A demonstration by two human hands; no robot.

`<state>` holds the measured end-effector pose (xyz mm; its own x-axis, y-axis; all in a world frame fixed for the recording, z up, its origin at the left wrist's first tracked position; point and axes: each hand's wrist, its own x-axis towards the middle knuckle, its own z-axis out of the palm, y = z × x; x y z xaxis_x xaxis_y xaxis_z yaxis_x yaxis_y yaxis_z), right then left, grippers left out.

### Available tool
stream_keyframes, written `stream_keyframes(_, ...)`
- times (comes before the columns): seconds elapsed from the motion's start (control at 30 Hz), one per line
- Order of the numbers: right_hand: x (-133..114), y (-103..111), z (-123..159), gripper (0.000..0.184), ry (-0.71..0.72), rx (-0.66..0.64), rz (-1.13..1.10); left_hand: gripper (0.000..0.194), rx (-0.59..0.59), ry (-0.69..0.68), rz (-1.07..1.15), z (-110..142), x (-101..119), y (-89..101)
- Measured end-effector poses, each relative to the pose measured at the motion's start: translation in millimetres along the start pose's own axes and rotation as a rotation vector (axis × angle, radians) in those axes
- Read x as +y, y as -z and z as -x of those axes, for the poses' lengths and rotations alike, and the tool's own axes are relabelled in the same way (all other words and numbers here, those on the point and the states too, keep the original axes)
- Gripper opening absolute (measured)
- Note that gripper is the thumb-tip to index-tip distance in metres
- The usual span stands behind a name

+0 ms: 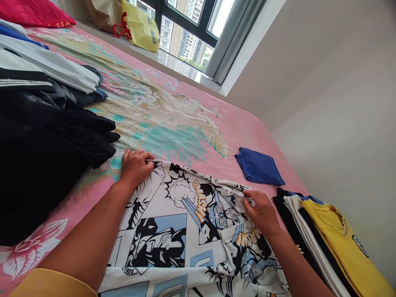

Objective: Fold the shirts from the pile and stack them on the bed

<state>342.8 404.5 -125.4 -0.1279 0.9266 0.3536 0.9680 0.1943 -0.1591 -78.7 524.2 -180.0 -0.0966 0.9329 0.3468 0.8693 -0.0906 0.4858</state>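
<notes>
Left hand [136,168]: fingers closed in a pinch on the far left corner of the printed garment [161,243]. Right hand [262,210]: thumb and fingertips nipping the same far edge towards its right end. The garment lies on the pink bedspread [247,128], directly in front of the person, between the forearms. The cloth is bunched on the right side and a loose fold crosses the near part.

Handling, in this inspector's judgement: keep both pinches level, draw the edge evenly taut, and flatten the right-hand bunching before any crease is pressed in. A looser right grip would let the edge skew.

Legible lettering: "SMASH!" in orange, twice on the print. A partial word near the lower left is not certain. Characters on the yellow bag [139,27] by the window are too small to read. The yellow shirt [334,231] in the right-hand stack bears a dark badge, unreadable. No brand label identified.
</notes>
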Motion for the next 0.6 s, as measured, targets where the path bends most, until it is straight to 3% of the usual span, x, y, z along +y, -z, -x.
stream_keyframes(0.07,2,0,-2,0.02,-0.072,0.01,-0.013,0.017,-0.005,-0.001,-0.003,0,0,0.3)
stream_keyframes(0.23,12,2,6,0.023,-0.427,0.106,-0.175,0.016,-0.013,-0.001,0.008,-1,0,1.2)
stream_keyframes(0.3,12,2,10,0.022,-0.382,0.119,-0.159,0.015,-0.015,0.004,0.012,-1,0,1.4)
stream_keyframes(0.47,2,-2,3,0.024,-0.013,0.069,0.004,0.015,-0.014,0.011,0.009,0,2,1.8)
stream_keyframes(0.53,2,-2,-3,0.02,0.003,0.048,0.014,0.016,-0.011,0.01,0.009,0,1,1.4)
stream_keyframes(0.6,4,-1,-7,0.022,-0.112,0.095,-0.023,0.016,-0.011,0.005,0.013,0,0,0.6)
